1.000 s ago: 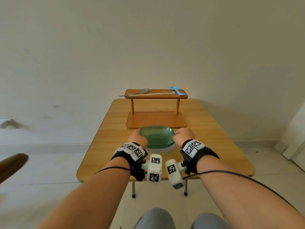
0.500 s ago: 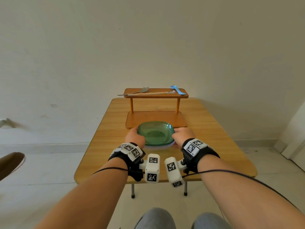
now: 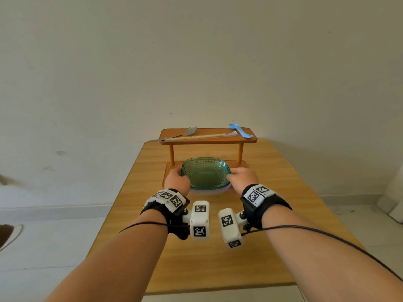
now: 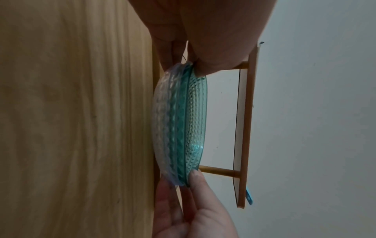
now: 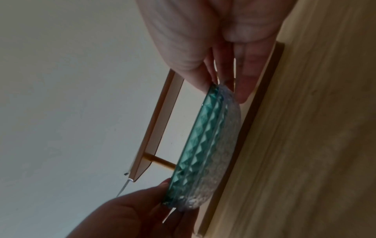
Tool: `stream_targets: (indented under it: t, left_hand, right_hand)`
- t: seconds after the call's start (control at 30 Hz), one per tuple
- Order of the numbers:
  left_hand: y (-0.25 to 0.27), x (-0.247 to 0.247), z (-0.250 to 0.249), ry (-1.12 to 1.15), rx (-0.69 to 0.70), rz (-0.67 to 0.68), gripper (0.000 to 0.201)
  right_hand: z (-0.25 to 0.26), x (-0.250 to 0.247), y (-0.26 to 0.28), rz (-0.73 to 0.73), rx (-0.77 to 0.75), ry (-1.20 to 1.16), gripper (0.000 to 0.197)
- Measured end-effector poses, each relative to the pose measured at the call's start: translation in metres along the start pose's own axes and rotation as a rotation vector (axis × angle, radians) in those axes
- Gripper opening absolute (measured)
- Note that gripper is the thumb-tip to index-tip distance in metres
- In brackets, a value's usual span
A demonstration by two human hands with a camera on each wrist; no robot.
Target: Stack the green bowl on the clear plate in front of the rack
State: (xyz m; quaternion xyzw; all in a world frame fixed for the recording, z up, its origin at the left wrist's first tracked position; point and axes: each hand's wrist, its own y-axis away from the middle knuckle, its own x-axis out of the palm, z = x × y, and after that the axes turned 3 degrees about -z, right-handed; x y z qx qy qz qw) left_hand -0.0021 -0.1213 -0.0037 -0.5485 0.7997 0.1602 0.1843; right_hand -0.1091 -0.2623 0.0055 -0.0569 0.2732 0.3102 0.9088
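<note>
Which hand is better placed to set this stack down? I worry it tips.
Neither alone. The left hand and right hand pinch opposite rims of the green bowl nested in the clear plate; probably lower together.

left hand: grip pinching, arm extended | right hand: grip pinching, arm extended

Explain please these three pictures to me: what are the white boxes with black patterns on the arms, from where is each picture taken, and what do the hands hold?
No machine here: a person works with bare hands. The patterned boxes sit on wrist straps that carry cameras. The wide picture comes from a head camera; the two dark ones look along each wrist. The left hand and right hand pinch a green bowl nested on a clear plate, at the base of a wooden rack on the table. Spoons and chopsticks lie on the rack's top.
</note>
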Motion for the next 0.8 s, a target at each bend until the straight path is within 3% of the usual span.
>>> stream_targets:
  t: [0.2, 0.47, 0.8]
  left_hand:
    - [-0.030, 0.011, 0.001, 0.069, -0.020, 0.011, 0.050]
    - [-0.051, 0.022, 0.001, 0.089, -0.048, 0.040, 0.049]
    - [-0.034, 0.017, 0.001, 0.210, -0.111, 0.012, 0.058]
  right_hand:
    - [-0.006, 0.015, -0.034, -0.009, 0.052, -0.110, 0.041]
    - [-0.015, 0.023, -0.057, -0.017, 0.063, -0.215, 0.039]
    - [-0.015, 0.011, -0.040, -0.028, 0.048, -0.229, 0.051]
